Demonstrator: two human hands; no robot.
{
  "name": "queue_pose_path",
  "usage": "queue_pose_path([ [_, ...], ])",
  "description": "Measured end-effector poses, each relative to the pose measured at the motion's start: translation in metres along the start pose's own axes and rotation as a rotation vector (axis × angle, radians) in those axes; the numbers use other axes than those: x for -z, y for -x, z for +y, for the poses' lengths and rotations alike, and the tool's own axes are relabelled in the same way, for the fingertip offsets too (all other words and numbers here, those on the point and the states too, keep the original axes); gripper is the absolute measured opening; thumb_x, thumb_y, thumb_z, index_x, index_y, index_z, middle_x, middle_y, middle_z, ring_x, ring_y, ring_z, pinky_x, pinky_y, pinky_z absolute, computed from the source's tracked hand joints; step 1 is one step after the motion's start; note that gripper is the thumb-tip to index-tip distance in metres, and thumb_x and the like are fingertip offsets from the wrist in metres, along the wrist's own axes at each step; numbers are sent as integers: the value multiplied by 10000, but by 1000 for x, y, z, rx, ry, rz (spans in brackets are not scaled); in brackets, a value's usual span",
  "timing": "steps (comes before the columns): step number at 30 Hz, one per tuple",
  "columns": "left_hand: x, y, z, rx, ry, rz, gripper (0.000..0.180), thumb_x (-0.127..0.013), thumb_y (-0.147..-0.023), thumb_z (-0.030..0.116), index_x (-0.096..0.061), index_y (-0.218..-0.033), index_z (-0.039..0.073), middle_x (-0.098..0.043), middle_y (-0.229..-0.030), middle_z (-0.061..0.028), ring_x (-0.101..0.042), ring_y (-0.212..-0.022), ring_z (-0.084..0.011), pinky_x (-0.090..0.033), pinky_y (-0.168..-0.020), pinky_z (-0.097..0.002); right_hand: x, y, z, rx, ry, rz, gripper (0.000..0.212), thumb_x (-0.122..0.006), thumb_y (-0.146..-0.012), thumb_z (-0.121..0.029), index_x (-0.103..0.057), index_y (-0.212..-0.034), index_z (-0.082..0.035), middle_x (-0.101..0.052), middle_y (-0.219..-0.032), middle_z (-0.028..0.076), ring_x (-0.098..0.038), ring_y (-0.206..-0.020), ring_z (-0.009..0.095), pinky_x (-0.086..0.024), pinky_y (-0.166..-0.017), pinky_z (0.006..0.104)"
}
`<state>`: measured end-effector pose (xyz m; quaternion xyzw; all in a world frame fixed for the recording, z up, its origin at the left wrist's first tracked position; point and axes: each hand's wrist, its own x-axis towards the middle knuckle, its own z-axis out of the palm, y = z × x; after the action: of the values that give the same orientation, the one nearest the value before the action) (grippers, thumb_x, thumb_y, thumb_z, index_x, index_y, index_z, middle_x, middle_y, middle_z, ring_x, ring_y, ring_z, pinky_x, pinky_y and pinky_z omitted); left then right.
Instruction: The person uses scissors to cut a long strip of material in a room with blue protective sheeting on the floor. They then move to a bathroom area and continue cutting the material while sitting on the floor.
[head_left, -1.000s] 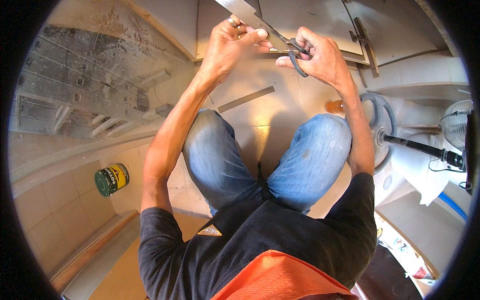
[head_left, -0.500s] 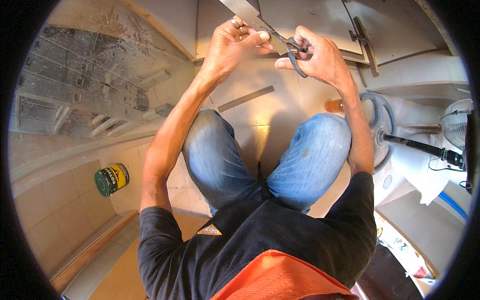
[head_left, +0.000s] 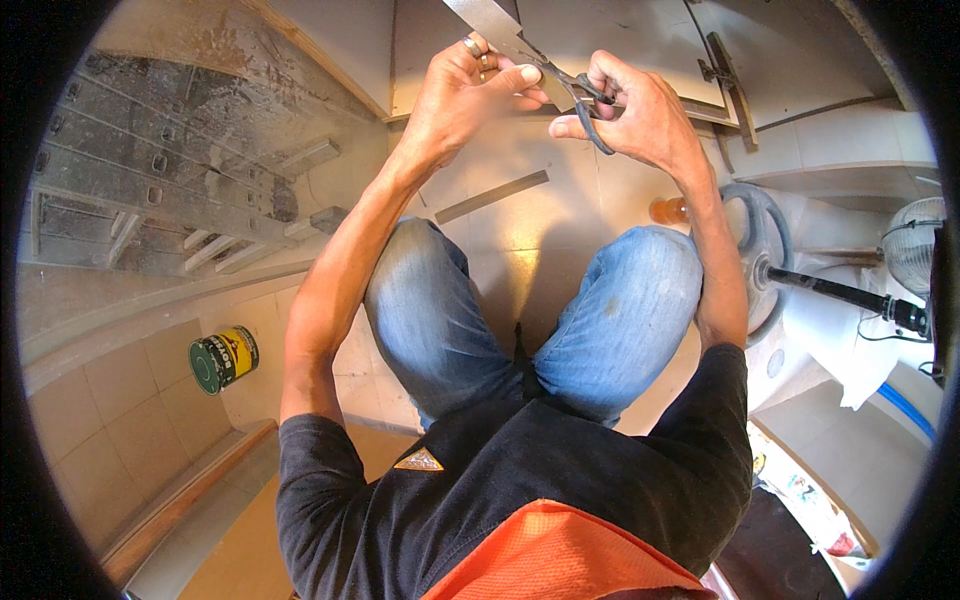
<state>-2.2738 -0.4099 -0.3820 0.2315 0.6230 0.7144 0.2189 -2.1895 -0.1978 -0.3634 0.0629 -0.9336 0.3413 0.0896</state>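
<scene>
My left hand (head_left: 460,95), with rings on its fingers, pinches a flat light-grey strip (head_left: 485,18) between thumb and fingers at the top of the view. My right hand (head_left: 650,120) is closed round the dark handles of a pair of scissors (head_left: 596,130). The scissors' blades reach left to the strip beside my left fingertips. How far they have cut into it, I cannot tell. Both hands are held out beyond my knees. Below them, a similar narrow grey strip (head_left: 490,197) lies on the tiled floor.
Pale cabinet panels (head_left: 610,45) stand just past my hands. An orange container (head_left: 668,211) is beside my right forearm, near the round base (head_left: 748,265) of a fan (head_left: 915,245). On the left are a green and yellow can (head_left: 223,360) and a ladder-like metal frame (head_left: 140,190).
The strip and scissors have shifted very slightly to the right. Both hands keep the same hold.
</scene>
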Motion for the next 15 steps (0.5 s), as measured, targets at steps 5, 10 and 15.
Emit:
queue_pose_path([
  [5, -1, 0, 0, -14, 5, 16, 161, -689, -939, 74, -630, -1065, -6, -686, -927, -107, -719, -863, -207, -626, -786, -314, 0, -1, 1, -15, -20, 7, 576, -934, -666, -342, -413, -730, -105, -400, -619, -53, -376, -595, 68, -320, -520, 256],
  [10, -1, -1, 1, -61, 42, 15, 127, -692, -930, 56, -628, -984, -40, -682, -871, -117, -735, -838, -216, -626, -754, -296, -3, -2, 4, -34, -60, 14, 577, -934, -665, -335, -409, -725, -102, -398, -610, -56, -373, -590, 65, -314, -515, 259],
  [15, -2, -1, -1, 15, -42, 1, 202, -688, -943, 82, -636, -1128, 20, -691, -959, -100, -713, -880, -196, -622, -805, -321, -3, -3, 4, -11, -71, 1, 599, -924, -645, -451, -472, -744, -70, -449, -577, -1, -434, -558, 124, -374, -515, 325],
])
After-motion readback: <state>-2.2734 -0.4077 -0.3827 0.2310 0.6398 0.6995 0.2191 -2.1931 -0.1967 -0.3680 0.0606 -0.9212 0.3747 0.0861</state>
